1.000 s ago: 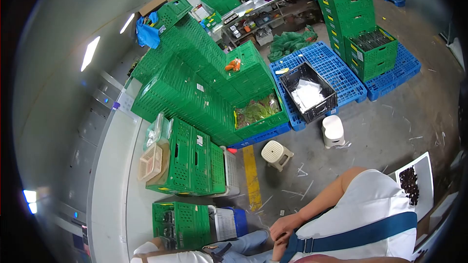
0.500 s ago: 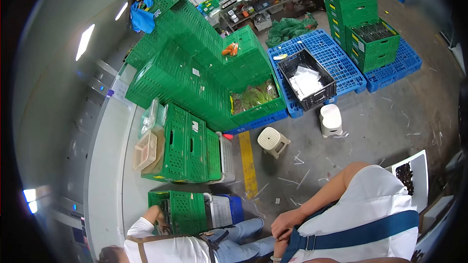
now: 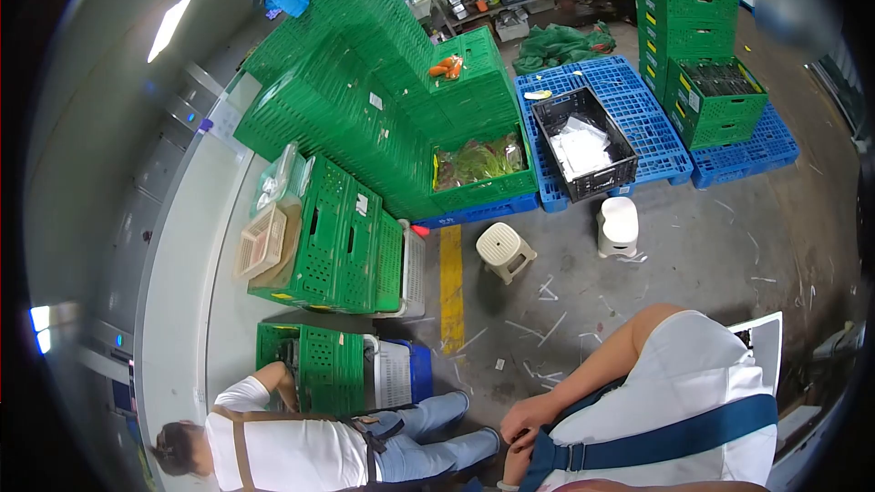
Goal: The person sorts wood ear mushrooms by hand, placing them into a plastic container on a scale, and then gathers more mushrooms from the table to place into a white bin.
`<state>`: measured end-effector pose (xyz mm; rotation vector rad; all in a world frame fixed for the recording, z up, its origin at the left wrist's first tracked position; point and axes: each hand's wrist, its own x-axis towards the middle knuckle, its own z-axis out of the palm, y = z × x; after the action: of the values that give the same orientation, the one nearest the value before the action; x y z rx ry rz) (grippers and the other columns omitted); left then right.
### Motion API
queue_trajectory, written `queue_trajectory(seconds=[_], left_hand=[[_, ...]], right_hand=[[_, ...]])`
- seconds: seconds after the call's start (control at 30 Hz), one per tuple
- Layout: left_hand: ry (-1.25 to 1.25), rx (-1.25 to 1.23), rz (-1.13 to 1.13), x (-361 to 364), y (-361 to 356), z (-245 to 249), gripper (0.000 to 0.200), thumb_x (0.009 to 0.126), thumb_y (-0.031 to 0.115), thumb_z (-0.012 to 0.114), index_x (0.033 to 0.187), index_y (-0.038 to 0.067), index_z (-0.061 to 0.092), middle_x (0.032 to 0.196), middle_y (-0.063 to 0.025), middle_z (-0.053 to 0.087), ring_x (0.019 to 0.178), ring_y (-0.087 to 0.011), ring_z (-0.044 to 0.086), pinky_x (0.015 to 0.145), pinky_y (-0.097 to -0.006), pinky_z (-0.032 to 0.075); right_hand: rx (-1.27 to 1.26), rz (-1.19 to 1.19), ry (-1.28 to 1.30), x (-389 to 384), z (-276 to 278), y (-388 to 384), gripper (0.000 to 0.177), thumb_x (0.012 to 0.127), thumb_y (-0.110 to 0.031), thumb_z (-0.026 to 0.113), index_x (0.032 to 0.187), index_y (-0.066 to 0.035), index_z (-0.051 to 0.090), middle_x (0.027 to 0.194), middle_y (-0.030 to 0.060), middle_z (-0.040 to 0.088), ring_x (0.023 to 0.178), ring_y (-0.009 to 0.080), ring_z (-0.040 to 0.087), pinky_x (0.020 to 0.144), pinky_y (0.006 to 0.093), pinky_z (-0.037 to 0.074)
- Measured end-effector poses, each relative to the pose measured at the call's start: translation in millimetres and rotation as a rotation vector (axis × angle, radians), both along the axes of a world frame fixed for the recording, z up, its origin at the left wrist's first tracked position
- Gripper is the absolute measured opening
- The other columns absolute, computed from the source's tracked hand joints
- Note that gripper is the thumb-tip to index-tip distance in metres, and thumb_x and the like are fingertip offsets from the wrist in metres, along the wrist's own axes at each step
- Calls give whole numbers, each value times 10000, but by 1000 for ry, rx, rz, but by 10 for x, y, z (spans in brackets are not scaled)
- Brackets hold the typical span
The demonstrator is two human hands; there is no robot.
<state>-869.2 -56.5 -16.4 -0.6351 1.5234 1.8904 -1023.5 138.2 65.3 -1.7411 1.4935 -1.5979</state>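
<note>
My right hand [image 3: 529,415] comes in from the lower right on a bare forearm, fingers curled down, close against my left hand [image 3: 517,465]. The two overlap in front of my body, and anything between them is hidden. Only part of the left hand shows, near the bottom edge, and its fingers cannot be made out. Beside both hands is the dark blue apron [image 3: 670,437] over my white shirt [image 3: 702,355].
A co-worker [image 3: 283,451] at lower left reaches into a green crate [image 3: 333,374]. Green crate stacks [image 3: 365,100] rise beyond, with blue pallets [image 3: 661,132] and a black crate [image 3: 602,184] of white packets. Two stools [image 3: 504,246] stand on the floor among white strips.
The view has shifted, so the crates and lower-left co-worker sit farther left. More of that person shows. My hands stay together in front of me.
</note>
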Motion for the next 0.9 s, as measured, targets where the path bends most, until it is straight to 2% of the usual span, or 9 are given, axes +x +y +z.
queue_trajectory(seconds=[0.33, 0.53, 0.63, 0.9], left_hand=[[-32, -3, 61, 231, 62, 17, 502, 992, 216, 610, 1453, 203, 413, 1154, -47, 642, 999, -188, 638, 842, -381, 539], [-44, -12, 91, 289, 75, 59, 517, 996, 220, 605, 1471, 214, 401, 1162, -45, 639, 1002, -188, 636, 842, -384, 540], [-47, -10, 98, 313, 91, 75, 525, 998, 222, 603, 1479, 219, 395, 1166, -44, 637, 1004, -188, 636, 841, -385, 540], [-41, 0, 105, 337, 171, 61, 545, 1003, 228, 596, 1502, 232, 378, 1177, -41, 633, 1009, -189, 634, 840, -389, 541]], right_hand=[[-63, 93, 63, 36, -206, -238, 185, 944, -202, 610, 845, -57, 552, 778, 122, 515, 762, 315, 561, 649, 402, 447], [51, 102, 124, 67, -137, -230, 139, 945, -194, 601, 934, -64, 551, 857, 121, 568, 840, 317, 592, 670, 419, 459], [-104, 103, 35, 85, -71, -209, 131, 946, -187, 598, 977, -64, 564, 898, 133, 594, 860, 332, 605, 691, 424, 470], [14, 169, -22, 107, -206, -142, 156, 947, -198, 602, 963, -43, 589, 896, 150, 609, 843, 346, 608, 699, 428, 469]])
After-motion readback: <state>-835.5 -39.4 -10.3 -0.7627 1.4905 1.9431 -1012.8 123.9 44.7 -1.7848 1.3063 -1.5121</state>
